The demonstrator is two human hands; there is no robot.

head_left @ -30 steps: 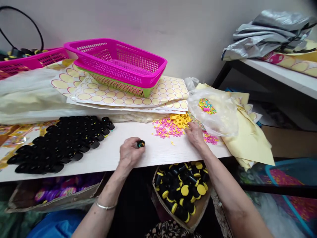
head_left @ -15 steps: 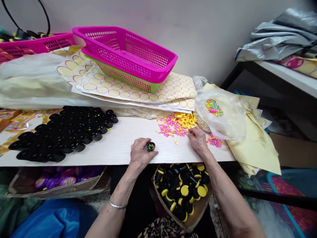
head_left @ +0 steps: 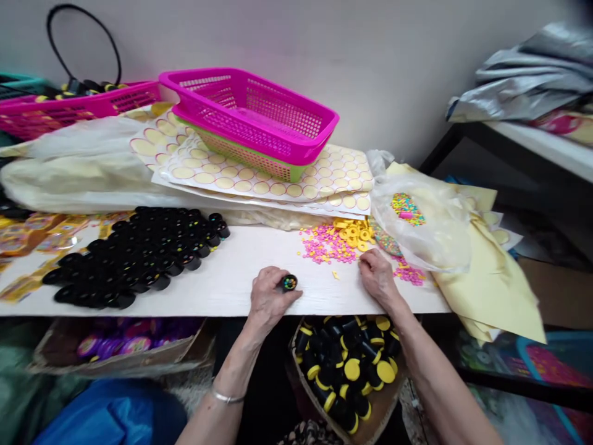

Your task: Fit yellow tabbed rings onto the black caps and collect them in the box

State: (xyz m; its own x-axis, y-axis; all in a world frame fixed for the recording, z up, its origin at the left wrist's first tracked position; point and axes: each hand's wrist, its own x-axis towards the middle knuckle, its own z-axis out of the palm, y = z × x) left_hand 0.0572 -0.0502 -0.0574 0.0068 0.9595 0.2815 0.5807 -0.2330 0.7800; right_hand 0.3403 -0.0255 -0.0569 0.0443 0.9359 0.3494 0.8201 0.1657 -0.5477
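Thumb and fingers of my left hand [head_left: 269, 293] hold a small black cup [head_left: 290, 283] upright over the white table, with colourful little beads inside it. My right hand [head_left: 376, 277] is closed at the near edge of the bead piles; what its fingers pinch, if anything, is hidden. Beside it lie small pink beads [head_left: 324, 244] and a heap of yellow ring-shaped pieces [head_left: 354, 232]. A clear plastic bag [head_left: 430, 216] with multicoloured beads [head_left: 407, 209] rests behind to the right. Many black cups [head_left: 139, 253] stand packed together on the left.
Under the table edge sits a box of black containers with yellow lids [head_left: 352, 369]. Another cardboard box [head_left: 125, 364] holds purple items. A pink basket [head_left: 259, 117] stands on sticker sheets [head_left: 231, 179] at the back. Yellow paper [head_left: 486, 272] hangs over the right edge.
The whole view has shifted, so everything sits lower and further right. My left hand still holds the black cup, and my right hand stays by the beads with its fingers curled in more.
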